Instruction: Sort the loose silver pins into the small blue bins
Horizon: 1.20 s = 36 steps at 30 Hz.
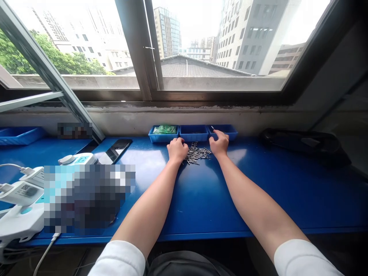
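A heap of thin metal pins (pixel 197 153) lies on the blue table between my hands. My left hand (pixel 177 150) rests at the heap's left edge with its fingers curled together; whether anything is in them is hidden. Over the front of the right blue bin (pixel 232 134), my right hand (pixel 219 143) pinches a thin metal pin (pixel 212 127), its tip pointing up and left. The middle blue bin (pixel 193 136) has a dark inside whose contents I cannot make out. Green-tinted plastic bags (pixel 165 129) fill the left blue bin (pixel 163 138).
A black phone (pixel 119 149) lies left of the bins. White power strips (pixel 23 220) with plugs and cables occupy the table's left side, beside a blurred-out area. A dark bag (pixel 304 143) lies at the right back, and a blue tray (pixel 21 137) at far left.
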Motion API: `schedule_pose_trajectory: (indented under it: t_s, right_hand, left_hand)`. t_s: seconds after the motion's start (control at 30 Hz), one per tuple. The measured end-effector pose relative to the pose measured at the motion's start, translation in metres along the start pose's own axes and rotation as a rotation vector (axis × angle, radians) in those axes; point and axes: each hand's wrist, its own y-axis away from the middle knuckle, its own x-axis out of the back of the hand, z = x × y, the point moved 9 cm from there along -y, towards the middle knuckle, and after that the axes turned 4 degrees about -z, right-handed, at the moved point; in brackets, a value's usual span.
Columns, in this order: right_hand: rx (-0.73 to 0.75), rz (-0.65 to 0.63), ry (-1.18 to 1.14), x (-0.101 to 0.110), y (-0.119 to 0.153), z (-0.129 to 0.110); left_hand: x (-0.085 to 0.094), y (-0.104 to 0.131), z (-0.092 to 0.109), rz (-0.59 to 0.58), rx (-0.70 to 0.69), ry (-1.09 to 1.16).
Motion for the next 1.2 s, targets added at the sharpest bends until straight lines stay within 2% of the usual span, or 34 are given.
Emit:
schedule_pose_trajectory:
  t_s: [0.27,0.4,0.53,0.67,0.7,0.77,0.93,1.07,1.2]
  right_hand:
    - [0.108,-0.116,0.075,-0.019,0.004,-0.013]
    - [0.007,-0.130,0.135,-0.024,0.004,-0.001]
    - [-0.096,-0.203,0.144,-0.028,0.004,0.011]
    - [0.035,-0.119,0.130,-0.018,0.008,-0.011]
    - [0.080,-0.138,0.117,-0.019,0.010,-0.018]
    - [0.130,-0.261,0.104,-0.031,0.017,-0.027]
    - [0.074,-0.467,0.201,-0.053,0.031,-0.023]
    - [0.091,-0.592,0.273,-0.062,0.035,-0.022]
    - [0.119,-0.656,0.316,-0.064,0.037,-0.025]
  left_hand:
    - [-0.007,0.001,0.003,-0.063,-0.008,-0.032]
    - [-0.009,0.002,0.004,-0.069,-0.014,-0.045]
    - [-0.010,0.001,0.005,-0.077,-0.022,-0.057]
    - [-0.012,0.000,0.007,-0.087,-0.037,-0.039]
    - [-0.013,0.000,0.008,-0.096,-0.048,-0.031]
    - [-0.016,0.000,0.011,-0.122,-0.082,-0.028]
    - [-0.022,0.003,0.020,-0.202,-0.207,-0.018]
    - [-0.027,0.008,0.025,-0.328,-0.273,0.052]
    - [-0.029,0.013,0.020,-0.487,-0.242,0.081]
